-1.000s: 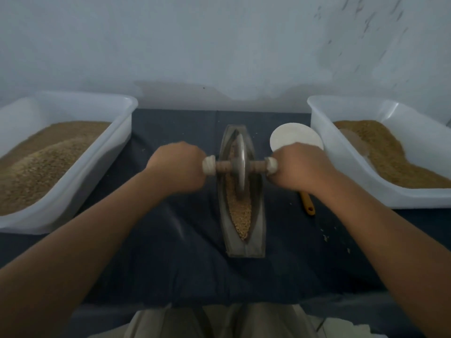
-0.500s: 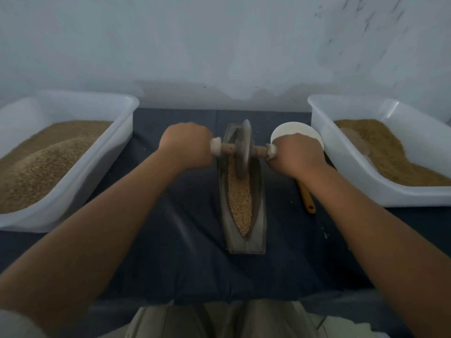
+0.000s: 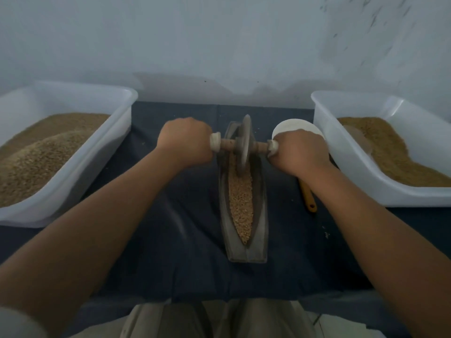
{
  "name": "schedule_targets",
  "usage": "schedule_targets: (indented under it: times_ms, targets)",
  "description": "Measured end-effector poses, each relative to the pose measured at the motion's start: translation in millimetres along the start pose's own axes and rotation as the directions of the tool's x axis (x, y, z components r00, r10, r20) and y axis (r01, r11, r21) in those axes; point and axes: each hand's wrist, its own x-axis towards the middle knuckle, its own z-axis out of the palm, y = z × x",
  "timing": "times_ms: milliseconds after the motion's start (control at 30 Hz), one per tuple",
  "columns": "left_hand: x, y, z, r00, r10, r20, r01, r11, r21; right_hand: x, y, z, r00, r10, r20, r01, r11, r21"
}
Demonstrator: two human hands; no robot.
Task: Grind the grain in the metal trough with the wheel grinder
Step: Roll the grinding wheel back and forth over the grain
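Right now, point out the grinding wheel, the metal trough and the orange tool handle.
grinding wheel point(image 3: 244, 131), head view, upper disc face.
metal trough point(image 3: 247, 254), head view, bare near end.
orange tool handle point(image 3: 308, 197), head view, lower handle end.

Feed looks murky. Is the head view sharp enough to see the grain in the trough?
Head view: dim and bluish, no glare; the grain in the metal trough shows clearly; the wheel grinder, left hand and right hand are slightly motion-blurred; the bottom corners are soft.

Wall point(image 3: 219, 40): pale grey-blue, patchy paint low down, dark flecks upper right. Surface point(image 3: 170, 240) abuts the wall, covered by dark blue cloth point(image 3: 185, 118) with faint creases. Light dim, even.
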Motion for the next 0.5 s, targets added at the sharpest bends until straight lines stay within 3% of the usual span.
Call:
schedule_targets:
  times_ms: [100, 200, 267, 400, 500]
  targets:
    - [-43.0, -4.0, 6.7, 1.0, 0.003, 0.027, -0.001, 0.997, -0.08, -28.9, -0.7, -9.4, 0.995, -0.092, -0.032, 0.089, 0.993, -0.078]
    - [-117.0, -6.0, 15.3, 0.973, 0.117, -0.199, -0.145, 0.98, -0.135, -91.8, -3.5, -18.4, 0.947, -0.27, -0.176, 0.257, 0.962, -0.096]
    - [-130.5, -11.6, 20.2, 0.928, 0.17, -0.331, -0.225, 0.964, -0.138, -107.8, 2.5, -15.6, 0.931, -0.303, -0.206, 0.297, 0.953, -0.06]
    - [-71.4, -3.4, 21.7, 0.983, 0.063, -0.171, -0.067, 0.998, -0.014, -57.8, 3.0, 0.2, 0.968, -0.189, -0.163, 0.172, 0.979, -0.112]
    - [-21.5, 0.4, 13.9, 0.994, -0.018, -0.104, 0.015, 0.999, -0.033, -12.8, -0.6, 1.1, 0.99, -0.096, -0.106, 0.089, 0.993, -0.074]
